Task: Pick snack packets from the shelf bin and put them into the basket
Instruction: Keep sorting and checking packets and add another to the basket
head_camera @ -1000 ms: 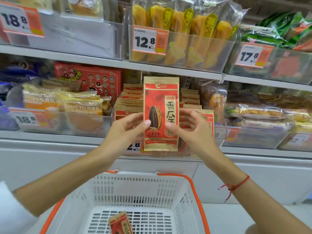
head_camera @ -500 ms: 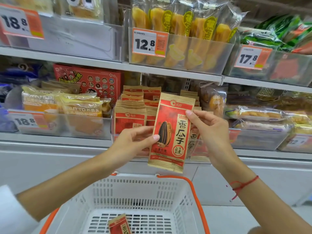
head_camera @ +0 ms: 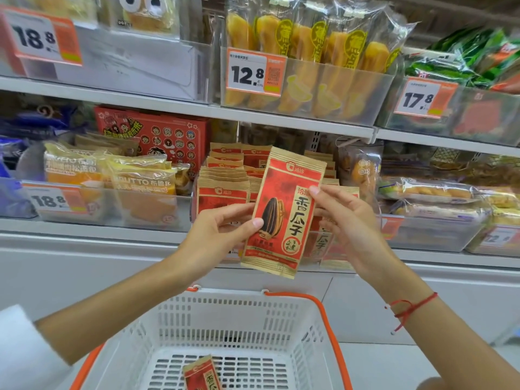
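Both hands hold one sunflower seed packet (head_camera: 284,215) above the basket (head_camera: 242,322). Left hand (head_camera: 222,235) grip: thumb on its front. Right hand (head_camera: 346,218) grip: apparently pinching its edge. The packet obscures the shelf bin (head_camera: 222,190). Second packet (head_camera: 201,374) lies in the basket.

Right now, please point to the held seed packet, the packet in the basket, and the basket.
held seed packet (head_camera: 284,218), head view, printed front.
packet in the basket (head_camera: 201,375), head view, red face.
basket (head_camera: 225,313), head view, far wall.
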Action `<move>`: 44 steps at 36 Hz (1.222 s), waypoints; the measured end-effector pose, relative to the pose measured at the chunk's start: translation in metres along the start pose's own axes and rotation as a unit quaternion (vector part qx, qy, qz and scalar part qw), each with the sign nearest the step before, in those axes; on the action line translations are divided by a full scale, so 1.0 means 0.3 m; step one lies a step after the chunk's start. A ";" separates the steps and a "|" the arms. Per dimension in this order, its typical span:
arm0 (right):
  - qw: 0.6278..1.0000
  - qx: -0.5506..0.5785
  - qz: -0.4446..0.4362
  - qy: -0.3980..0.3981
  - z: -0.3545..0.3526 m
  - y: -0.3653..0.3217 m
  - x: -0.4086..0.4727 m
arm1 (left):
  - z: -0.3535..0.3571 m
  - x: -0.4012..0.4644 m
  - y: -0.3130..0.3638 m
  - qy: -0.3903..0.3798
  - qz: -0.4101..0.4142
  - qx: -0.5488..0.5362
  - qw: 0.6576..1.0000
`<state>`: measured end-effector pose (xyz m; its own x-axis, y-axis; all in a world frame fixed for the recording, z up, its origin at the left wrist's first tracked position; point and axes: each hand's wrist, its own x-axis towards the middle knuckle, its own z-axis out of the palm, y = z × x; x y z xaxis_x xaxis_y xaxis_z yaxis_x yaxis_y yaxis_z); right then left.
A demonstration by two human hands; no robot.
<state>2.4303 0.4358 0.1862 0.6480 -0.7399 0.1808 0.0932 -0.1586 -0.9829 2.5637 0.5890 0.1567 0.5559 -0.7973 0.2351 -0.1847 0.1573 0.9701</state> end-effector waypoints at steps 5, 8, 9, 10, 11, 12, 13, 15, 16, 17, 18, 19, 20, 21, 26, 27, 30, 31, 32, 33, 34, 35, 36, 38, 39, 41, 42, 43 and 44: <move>0.994 -0.062 -0.031 -0.081 0.016 0.008 -0.015 | 0.003 0.008 0.011 0.069 0.021 -0.073 0.995; 0.993 -0.066 -0.036 -0.087 0.026 0.012 -0.011 | 0.001 0.012 0.024 0.093 0.026 -0.087 0.992; 0.994 -0.063 -0.034 -0.087 0.026 0.012 -0.009 | 0.001 0.012 0.028 0.094 0.026 -0.083 0.992; 0.994 -0.059 -0.031 -0.089 0.024 0.012 -0.007 | 0.003 0.010 0.031 0.096 0.026 -0.081 0.992; 0.994 -0.054 -0.027 -0.091 0.022 0.013 -0.007 | 0.004 0.009 0.031 0.098 0.026 -0.079 0.992; 0.994 -0.049 -0.023 -0.094 0.021 0.013 -0.006 | 0.005 0.007 0.030 0.100 0.025 -0.078 0.992; 0.994 -0.044 -0.019 -0.096 0.018 0.013 -0.007 | 0.006 0.006 0.028 0.102 0.025 -0.075 0.992; 0.994 -0.036 -0.009 -0.106 0.019 0.017 -0.007 | 0.009 0.002 0.024 0.105 0.028 -0.064 0.992; 0.993 -0.033 -0.003 -0.111 0.022 0.019 -0.008 | 0.013 0.001 0.024 0.104 0.030 -0.060 0.992; 0.993 -0.032 -0.001 -0.112 0.025 0.021 -0.011 | 0.016 -0.001 0.024 0.103 0.033 -0.058 0.992; 0.993 -0.031 -0.005 -0.110 0.030 0.021 -0.013 | 0.020 -0.001 0.026 0.102 0.036 -0.057 0.992; 0.994 -0.036 -0.017 -0.102 0.033 0.021 -0.017 | 0.024 -0.002 0.027 0.102 0.041 -0.057 0.992; 0.994 -0.050 -0.040 -0.088 0.037 0.018 -0.021 | 0.027 -0.002 0.030 0.104 0.045 -0.056 0.992; 0.992 -0.071 -0.070 -0.072 0.040 0.015 -0.025 | 0.027 -0.003 0.032 0.110 0.051 -0.050 0.991; 0.959 -0.179 -0.218 -0.040 0.064 0.010 -0.053 | 0.020 -0.009 0.058 0.152 0.062 0.014 0.986; 0.951 -0.193 -0.236 -0.047 0.071 0.009 -0.062 | 0.022 -0.010 0.065 0.157 0.053 0.023 0.986; 0.933 -0.222 -0.277 -0.061 0.094 0.009 -0.081 | 0.032 -0.011 0.083 0.159 0.024 0.041 0.986; 0.929 -0.229 -0.283 -0.065 0.100 0.008 -0.087 | 0.034 -0.011 0.087 0.159 0.017 0.046 0.986; 0.928 -0.232 -0.281 -0.072 0.104 0.008 -0.090 | 0.035 -0.012 0.091 0.159 0.012 0.049 0.986; 0.932 -0.228 -0.268 -0.085 0.106 0.006 -0.093 | 0.035 -0.014 0.093 0.160 0.010 0.048 0.986; 0.940 -0.218 -0.241 -0.105 0.104 0.003 -0.092 | 0.034 -0.014 0.095 0.161 0.011 0.042 0.986; 0.949 -0.200 -0.201 -0.136 0.098 -0.003 -0.090 | 0.031 -0.015 0.096 0.161 0.013 0.035 0.986; 0.957 -0.177 -0.153 -0.174 0.089 -0.008 -0.084 | 0.030 -0.016 0.097 0.160 0.015 0.029 0.987; 0.958 -0.140 -0.061 -0.243 0.064 -0.017 -0.069 | 0.026 -0.018 0.097 0.150 0.013 0.023 0.988; 0.956 -0.129 -0.030 -0.263 0.051 -0.019 -0.061 | 0.022 -0.019 0.095 0.141 0.008 0.022 0.990; 0.953 -0.099 0.001 -0.288 0.032 -0.020 -0.049 | 0.015 -0.017 0.088 0.114 0.004 0.017 0.993; 0.952 -0.081 0.008 -0.297 0.026 -0.018 -0.044 | 0.014 -0.018 0.087 0.096 0.008 0.015 0.995; 0.951 -0.067 0.011 -0.302 0.021 -0.015 -0.043 | 0.014 -0.019 0.088 0.077 0.012 0.011 0.997; 0.953 -0.062 0.007 -0.298 0.019 -0.014 -0.042 | 0.017 -0.022 0.092 0.061 0.017 0.008 0.998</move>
<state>2.4261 0.4495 0.1878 0.9660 -0.2458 0.0804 0.0156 -0.2548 -0.9669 2.5509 0.5957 0.1815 0.6438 -0.7142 0.2747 -0.2180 0.1730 0.9605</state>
